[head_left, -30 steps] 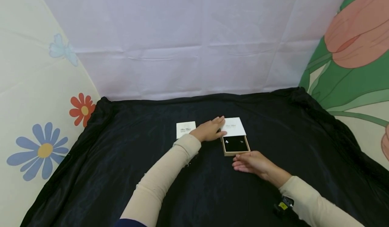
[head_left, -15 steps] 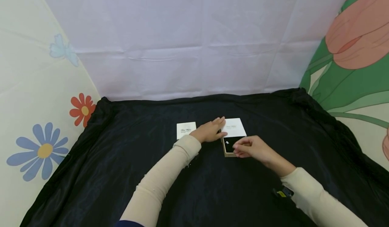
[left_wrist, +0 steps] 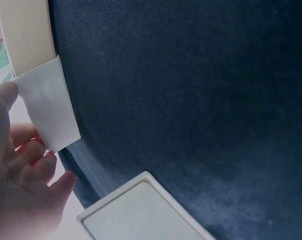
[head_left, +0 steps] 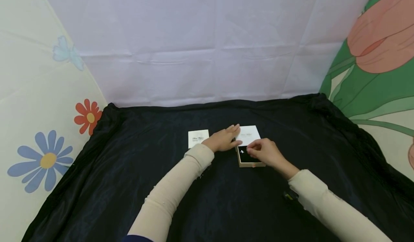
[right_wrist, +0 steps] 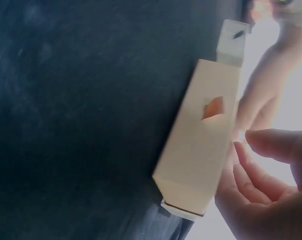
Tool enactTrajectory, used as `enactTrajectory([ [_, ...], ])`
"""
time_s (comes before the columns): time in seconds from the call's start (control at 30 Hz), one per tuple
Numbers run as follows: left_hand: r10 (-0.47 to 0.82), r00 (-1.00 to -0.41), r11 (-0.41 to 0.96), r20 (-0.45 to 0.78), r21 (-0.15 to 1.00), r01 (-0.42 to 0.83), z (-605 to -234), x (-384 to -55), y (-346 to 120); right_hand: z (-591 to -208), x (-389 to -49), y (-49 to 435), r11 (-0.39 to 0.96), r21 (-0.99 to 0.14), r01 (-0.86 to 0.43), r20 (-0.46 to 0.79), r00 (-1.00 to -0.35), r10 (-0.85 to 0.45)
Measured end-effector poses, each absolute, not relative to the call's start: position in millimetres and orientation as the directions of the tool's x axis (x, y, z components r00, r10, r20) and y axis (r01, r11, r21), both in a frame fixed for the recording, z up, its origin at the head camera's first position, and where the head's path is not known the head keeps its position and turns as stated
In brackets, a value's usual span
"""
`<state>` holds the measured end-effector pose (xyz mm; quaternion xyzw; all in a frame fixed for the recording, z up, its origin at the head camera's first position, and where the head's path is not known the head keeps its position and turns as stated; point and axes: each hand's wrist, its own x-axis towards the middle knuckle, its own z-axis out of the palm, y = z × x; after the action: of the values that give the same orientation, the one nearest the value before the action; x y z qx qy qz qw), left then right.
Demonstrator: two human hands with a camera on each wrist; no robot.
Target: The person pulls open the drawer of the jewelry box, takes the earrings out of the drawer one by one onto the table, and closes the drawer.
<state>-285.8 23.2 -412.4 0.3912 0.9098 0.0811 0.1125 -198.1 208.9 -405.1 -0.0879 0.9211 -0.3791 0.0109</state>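
Note:
A small jewelry box lies on the black cloth, its white sleeve [head_left: 248,135] pushed back from the kraft drawer [head_left: 252,165]. Inside the drawer is a black insert with a small silvery flower-shaped earring [head_left: 242,151] at its left. My left hand [head_left: 223,139] rests on the sleeve's left side, fingers extended toward the far corner and thumb at the near one. Over the drawer's right part is my right hand [head_left: 265,151], covering that side of the insert. Its thumb [right_wrist: 271,142] and index fingertip come close together; whether they hold an earring I cannot tell.
A square white card or lid with printed script [head_left: 198,137] lies left of the box, partly behind the left wrist. Black cloth [head_left: 226,206] covers the table. A white backdrop [head_left: 207,48] hangs behind, with floral panels at both sides.
My right hand has gone from the drawer's front edge up over the insert, and its fingertips have drawn together. The right-hand silvery piece is now hidden. My left hand and the box stay put.

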Motion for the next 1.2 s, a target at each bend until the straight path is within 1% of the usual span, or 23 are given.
enactTrajectory([
  [0.13,0.729,-0.670,0.683,-0.143,0.224,0.695,-412.7,-285.8,23.4,-408.7,-202.0,207.6,0.762,-0.616,-0.202,0.083,-0.978,-0.192],
  [0.3,0.731,-0.667,0.681,-0.143,0.213,0.700,-413.7,-286.4,23.7,-411.5,-204.1,203.6,0.800,-0.553,-0.231,0.100,-0.972,-0.212],
  [0.63,0.733,-0.662,0.679,-0.156,0.229,0.698,-413.0,-285.3,23.4,-414.9,-205.2,198.5,0.835,-0.505,-0.219,0.092,-0.975,-0.201],
  [0.87,0.738,-0.659,0.673,-0.149,0.233,0.702,-412.6,-286.6,24.9,-412.6,-208.5,196.4,0.865,-0.437,-0.247,0.108,-0.969,-0.222],
  [1.2,0.737,-0.660,0.674,-0.146,0.238,0.700,-415.6,-285.8,24.0,-415.9,-207.6,194.2,0.852,-0.451,-0.265,0.106,-0.964,-0.243],
])
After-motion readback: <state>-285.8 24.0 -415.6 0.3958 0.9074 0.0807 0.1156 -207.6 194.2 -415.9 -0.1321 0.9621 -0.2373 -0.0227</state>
